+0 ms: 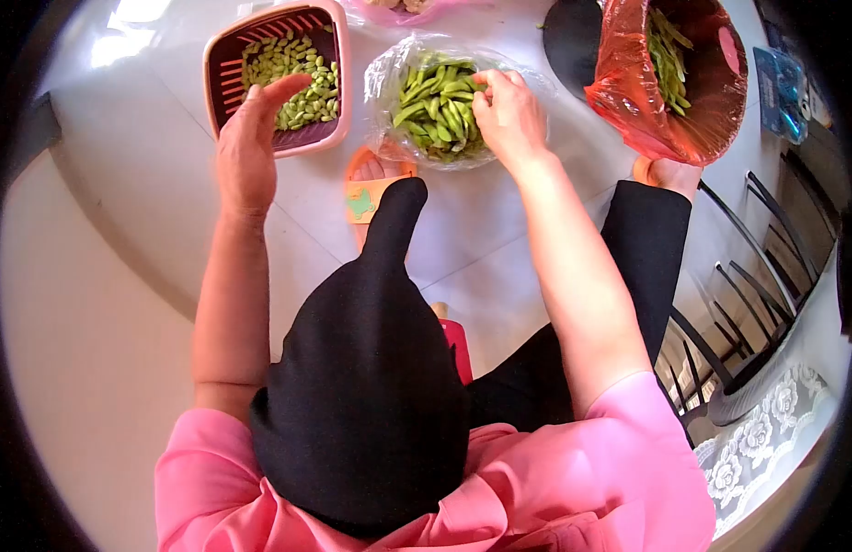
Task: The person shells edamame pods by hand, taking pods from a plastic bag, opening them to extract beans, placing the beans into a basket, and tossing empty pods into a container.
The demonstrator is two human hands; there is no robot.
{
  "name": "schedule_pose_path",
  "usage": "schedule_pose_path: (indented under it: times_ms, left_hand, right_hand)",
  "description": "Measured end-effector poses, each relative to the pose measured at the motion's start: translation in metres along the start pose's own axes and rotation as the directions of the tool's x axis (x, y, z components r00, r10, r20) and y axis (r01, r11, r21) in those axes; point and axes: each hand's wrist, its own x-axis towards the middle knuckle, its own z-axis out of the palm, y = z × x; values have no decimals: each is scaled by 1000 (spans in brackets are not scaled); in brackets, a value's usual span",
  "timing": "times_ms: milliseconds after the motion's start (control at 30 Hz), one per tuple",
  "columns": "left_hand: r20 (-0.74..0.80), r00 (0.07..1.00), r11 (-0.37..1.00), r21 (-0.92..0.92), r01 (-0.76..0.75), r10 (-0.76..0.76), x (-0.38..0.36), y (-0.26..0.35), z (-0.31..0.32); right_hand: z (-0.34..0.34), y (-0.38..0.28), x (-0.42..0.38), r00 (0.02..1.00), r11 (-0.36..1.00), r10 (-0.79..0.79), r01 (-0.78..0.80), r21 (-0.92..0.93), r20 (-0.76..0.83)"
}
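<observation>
Shelled green soybeans (306, 110) lie in a pink slatted basket (343, 64) at the upper left. My left hand (246, 152) hovers over the basket's near left side, its thumb and fingers apart, nothing visible in it. A clear plastic bag (382, 78) of green soybean pods (435, 106) sits open on the floor to the basket's right. At the right edge of the pods, my right hand (513, 115) has its fingers curled in a pinch, with a pod at the fingertips. The palm sides of both hands are partly hidden.
A bin with a red liner bag (628, 120) holds green pod pieces (667, 64) at the upper right. My sandalled foot (375, 179) rests just below the pod bag. A black rack (748, 294) and lace cloth (761, 432) are on the right.
</observation>
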Motion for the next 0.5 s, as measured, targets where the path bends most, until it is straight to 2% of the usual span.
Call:
schedule_pose_path:
  times_ms: [33, 100, 167, 233, 267, 300, 333, 367, 400, 433, 467, 500]
  left_hand:
    - [26, 999, 999, 33, -21, 21, -1, -1, 4]
    - [110, 994, 1000, 11, -18, 16, -2, -2, 13]
    - [109, 994, 1000, 10, -16, 15, -4, -6, 25]
    - [224, 974, 981, 192, -6, -38, -8, -7, 40]
    - [271, 961, 979, 203, -1, -55, -10, -8, 50]
    - [301, 949, 982, 183, 45, -100, -11, -15, 57]
    - [309, 950, 966, 257, -39, -43, -14, -22, 66]
    - [319, 948, 936, 328, -126, 15, -16, -25, 76]
    - [350, 936, 909, 378, -177, 37, -20, -21, 85]
    - [382, 920, 887, 390, -246, 87, -23, -18, 92]
    - [432, 894, 864, 399, -305, 117, -25, -13, 96]
    - [481, 865, 838, 406, -365, 144, -25, -9, 99]
  right_hand:
    - [2, 3, 3, 1000, 1000, -3, 3, 3, 3]
    - [1, 8, 8, 991, 993, 98, -92, -71, 96]
    - [-2, 11, 8, 988, 991, 109, -99, -91, 111]
    - [-11, 6, 2, 984, 984, 168, -171, 52, 61]
    - [-11, 3, -1, 984, 984, 169, -172, 51, 60]
    - [-10, 1, -6, 984, 901, 177, -167, 402, 12]
    - [-13, -4, -12, 979, 704, 201, -121, 699, -32]
    - [-19, -7, -17, 979, 706, 200, -121, 698, -33]
    - [-36, -18, -23, 943, 423, 262, -303, 854, 205]
    - [-47, -25, -31, 865, 92, 241, -471, 877, 440]
    - [-48, -25, -37, 804, -54, 200, -561, 826, 560]
    - [-51, -30, -41, 806, -53, 201, -559, 827, 557]
